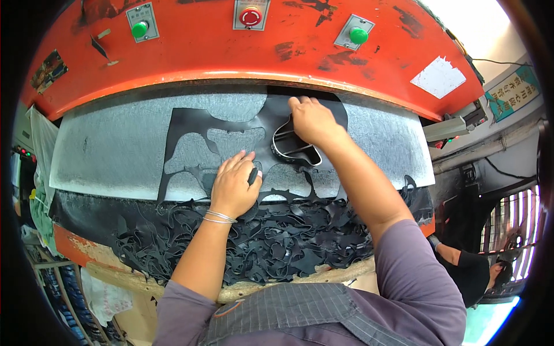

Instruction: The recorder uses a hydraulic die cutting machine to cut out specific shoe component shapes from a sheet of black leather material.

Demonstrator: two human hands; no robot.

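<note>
My right hand (314,118) grips the upper edge of a metal cutting die (295,154), a curved steel outline with crossbars. The die sits on a black leather sheet (190,124) that has several cut-out openings. My left hand (234,181) rests on the lower middle of the sheet, its fingers stretched forward. Between its thumb and forefinger is a small black object (253,176), whose kind I cannot make out. My left palm hides part of the leather. Under both hands is a pale, scored cutting board (109,144).
A heap of black leather scraps (277,236) lies along the near edge. The orange machine beam (196,52) spans the far side, bearing a red button (250,17) and two green buttons (358,36). Another person (470,274) is at the right.
</note>
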